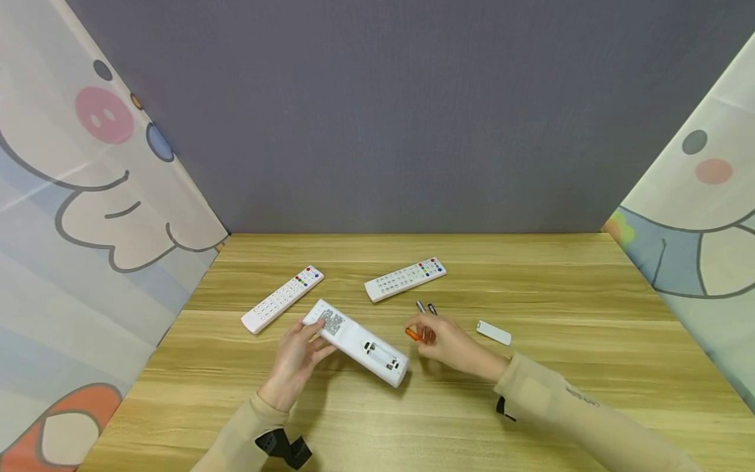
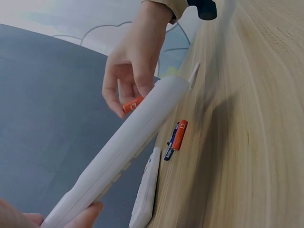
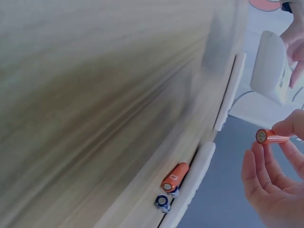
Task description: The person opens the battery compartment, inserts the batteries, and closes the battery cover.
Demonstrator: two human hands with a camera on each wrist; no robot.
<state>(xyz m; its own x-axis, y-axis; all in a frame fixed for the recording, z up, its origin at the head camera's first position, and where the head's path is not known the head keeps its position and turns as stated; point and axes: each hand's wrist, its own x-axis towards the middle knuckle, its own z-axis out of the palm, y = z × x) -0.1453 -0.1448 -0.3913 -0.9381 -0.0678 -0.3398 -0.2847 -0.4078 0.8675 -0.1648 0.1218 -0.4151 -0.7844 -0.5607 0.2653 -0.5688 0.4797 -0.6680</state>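
Observation:
My left hand (image 1: 295,359) grips one end of a white remote control (image 1: 355,339), its back turned up and its battery compartment (image 1: 382,355) uncovered. The remote is raised off the table and tilted. Just right of its compartment end, my right hand (image 1: 448,342) pinches an orange battery (image 3: 271,137) between thumb and fingers. In the right wrist view the battery's flat end shows, apart from the remote. Another orange battery (image 2: 179,135) lies on the table beside dark blue batteries (image 2: 169,151), which the right hand partly hides in the head view.
Two more white remotes lie buttons up, one at the left (image 1: 283,299) and one at the back middle (image 1: 406,279). A white battery cover (image 1: 494,332) rests right of my right hand. A grey wall (image 1: 413,118) stands behind the wooden table (image 1: 560,275).

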